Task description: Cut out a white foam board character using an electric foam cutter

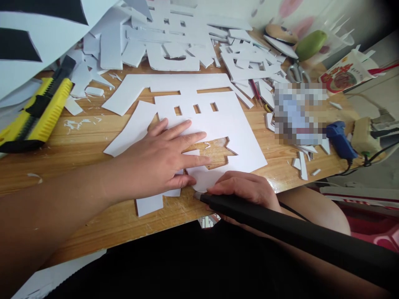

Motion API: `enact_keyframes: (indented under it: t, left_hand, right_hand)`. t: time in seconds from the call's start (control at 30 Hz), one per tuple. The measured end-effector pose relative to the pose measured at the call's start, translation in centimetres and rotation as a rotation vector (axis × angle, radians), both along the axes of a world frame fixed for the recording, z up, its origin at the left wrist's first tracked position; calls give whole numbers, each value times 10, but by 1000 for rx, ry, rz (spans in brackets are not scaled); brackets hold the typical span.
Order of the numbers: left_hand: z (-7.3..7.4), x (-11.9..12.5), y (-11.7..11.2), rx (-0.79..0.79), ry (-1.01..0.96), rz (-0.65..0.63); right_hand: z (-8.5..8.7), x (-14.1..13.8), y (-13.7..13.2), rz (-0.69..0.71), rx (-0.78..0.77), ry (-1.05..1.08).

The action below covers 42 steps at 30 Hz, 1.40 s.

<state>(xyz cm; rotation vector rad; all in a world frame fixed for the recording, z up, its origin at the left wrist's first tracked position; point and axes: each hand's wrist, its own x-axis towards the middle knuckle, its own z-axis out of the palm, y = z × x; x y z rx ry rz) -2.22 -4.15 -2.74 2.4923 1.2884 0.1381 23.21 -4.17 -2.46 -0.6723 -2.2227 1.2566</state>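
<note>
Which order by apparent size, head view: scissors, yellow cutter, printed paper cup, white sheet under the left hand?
1. White sheet
2. Yellow cutter
3. Printed paper cup
4. Scissors

Apparent size only; distances differ, so true sizes are unsure.

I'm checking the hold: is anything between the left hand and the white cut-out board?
Nothing visible is: the left hand rests, spread, directly on the white cut-out board. The pile of white scraps lies beyond the board's far edge, out of the way.
</note>
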Motion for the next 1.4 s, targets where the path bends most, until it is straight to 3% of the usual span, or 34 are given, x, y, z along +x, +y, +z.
enact_keyframes:
  t: [0.53,0.97,1.13,1.4]
  left_hand:
    - [3,2,4,-14,18,-39]
    - [4,2,3,3,26,-39]
    - [4,1,3,13,34,-34]
    - [3,0,3,-10,55,-29]
  right_hand:
    - [17,-8,5,-110,-301,-110]
    - [16,-4,5,-136,-278,-169]
    - [15,-5,5,-146,-340,-166]
    - [17,0,10,-87,-341,-161]
